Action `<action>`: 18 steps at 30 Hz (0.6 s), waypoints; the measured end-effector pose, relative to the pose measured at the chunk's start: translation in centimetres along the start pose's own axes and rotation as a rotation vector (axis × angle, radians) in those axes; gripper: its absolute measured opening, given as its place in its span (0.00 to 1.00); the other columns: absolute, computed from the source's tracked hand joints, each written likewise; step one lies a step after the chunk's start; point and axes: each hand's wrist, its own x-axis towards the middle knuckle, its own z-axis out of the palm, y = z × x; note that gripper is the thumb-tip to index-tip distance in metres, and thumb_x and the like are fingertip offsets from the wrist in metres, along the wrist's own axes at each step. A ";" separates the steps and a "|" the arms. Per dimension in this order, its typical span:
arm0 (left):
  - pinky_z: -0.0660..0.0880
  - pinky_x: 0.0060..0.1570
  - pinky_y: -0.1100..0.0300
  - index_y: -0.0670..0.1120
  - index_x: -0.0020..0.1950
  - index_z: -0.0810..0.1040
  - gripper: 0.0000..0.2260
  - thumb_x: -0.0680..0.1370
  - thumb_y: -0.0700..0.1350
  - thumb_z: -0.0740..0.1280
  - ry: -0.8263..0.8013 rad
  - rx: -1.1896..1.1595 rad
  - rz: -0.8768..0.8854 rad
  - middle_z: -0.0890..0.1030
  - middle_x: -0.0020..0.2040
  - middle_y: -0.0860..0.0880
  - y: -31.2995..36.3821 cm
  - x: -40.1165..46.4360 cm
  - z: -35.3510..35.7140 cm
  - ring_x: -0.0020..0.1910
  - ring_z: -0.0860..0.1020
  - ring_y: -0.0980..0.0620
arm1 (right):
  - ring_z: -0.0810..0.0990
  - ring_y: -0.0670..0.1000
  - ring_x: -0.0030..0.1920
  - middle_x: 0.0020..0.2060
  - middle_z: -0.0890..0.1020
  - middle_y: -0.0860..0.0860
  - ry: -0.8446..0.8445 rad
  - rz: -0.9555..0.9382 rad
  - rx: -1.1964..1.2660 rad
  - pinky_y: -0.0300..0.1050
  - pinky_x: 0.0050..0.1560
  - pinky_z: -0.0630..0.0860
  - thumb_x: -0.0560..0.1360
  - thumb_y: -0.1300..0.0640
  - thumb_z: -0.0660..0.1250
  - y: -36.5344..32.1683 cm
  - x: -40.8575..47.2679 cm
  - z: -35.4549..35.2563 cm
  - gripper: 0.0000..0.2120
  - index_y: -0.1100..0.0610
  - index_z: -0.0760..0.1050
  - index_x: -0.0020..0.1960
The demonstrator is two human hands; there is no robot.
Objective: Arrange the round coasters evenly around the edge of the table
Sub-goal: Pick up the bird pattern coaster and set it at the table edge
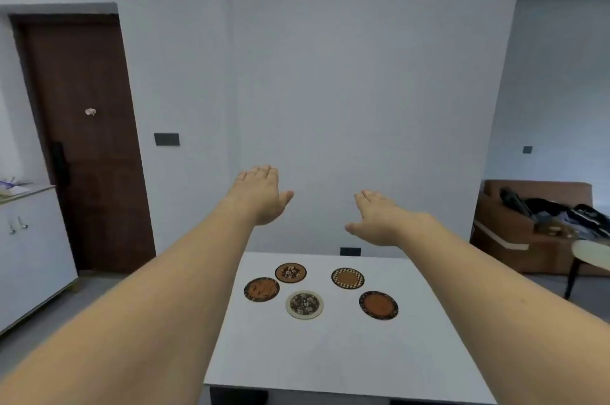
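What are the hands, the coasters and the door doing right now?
Left hand: open, empty, raised.
Right hand: open, empty, raised.
Five coasters: flat, apart, bunched on the far half of the table.
Door: shut.

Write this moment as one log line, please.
left hand open, raised | right hand open, raised | five round patterned coasters clustered mid white table | none placed

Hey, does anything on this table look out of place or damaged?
Nothing looks damaged or spilled. All five coasters lie flat, but bunched on the far half of the table rather than spread along its edge.
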 end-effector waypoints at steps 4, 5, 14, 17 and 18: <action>0.45 0.78 0.48 0.41 0.79 0.48 0.32 0.82 0.59 0.49 -0.098 0.020 0.026 0.51 0.80 0.43 0.1 2.0 3.6 0.79 0.49 0.45 | 0.43 0.54 0.78 0.78 0.44 0.55 -0.049 0.031 0.004 0.51 0.76 0.44 0.80 0.44 0.54 1.2 2.1 1.9 0.35 0.59 0.42 0.78; 0.45 0.78 0.48 0.41 0.79 0.48 0.32 0.82 0.59 0.49 -0.096 0.018 0.028 0.51 0.80 0.43 0.2 2.9 4.3 0.79 0.49 0.45 | 0.43 0.54 0.78 0.78 0.44 0.55 -0.049 0.037 0.015 0.51 0.76 0.44 0.80 0.44 0.54 1.6 2.9 2.1 0.35 0.58 0.42 0.78; 0.47 0.78 0.47 0.42 0.79 0.49 0.31 0.82 0.59 0.49 -0.090 0.047 -0.032 0.52 0.80 0.43 -1.6 9.4 7.9 0.79 0.50 0.45 | 0.43 0.54 0.78 0.78 0.44 0.55 -0.077 -0.012 0.092 0.49 0.75 0.43 0.81 0.49 0.52 4.1 11.7 4.4 0.31 0.59 0.42 0.78; 0.47 0.78 0.47 0.42 0.79 0.49 0.31 0.82 0.59 0.49 -0.133 0.061 -0.068 0.52 0.80 0.43 -3.6 11.2 9.8 0.79 0.51 0.45 | 0.43 0.54 0.78 0.78 0.44 0.56 -0.133 -0.016 0.124 0.49 0.75 0.43 0.81 0.51 0.52 3.7 15.1 6.5 0.31 0.60 0.43 0.78; 0.48 0.77 0.47 0.41 0.79 0.49 0.31 0.82 0.58 0.50 -0.149 0.061 -0.081 0.52 0.80 0.43 -4.4 12.0 10.6 0.79 0.51 0.44 | 0.43 0.54 0.78 0.78 0.44 0.56 -0.148 -0.017 0.144 0.50 0.75 0.43 0.81 0.52 0.52 3.5 16.3 7.3 0.31 0.60 0.43 0.78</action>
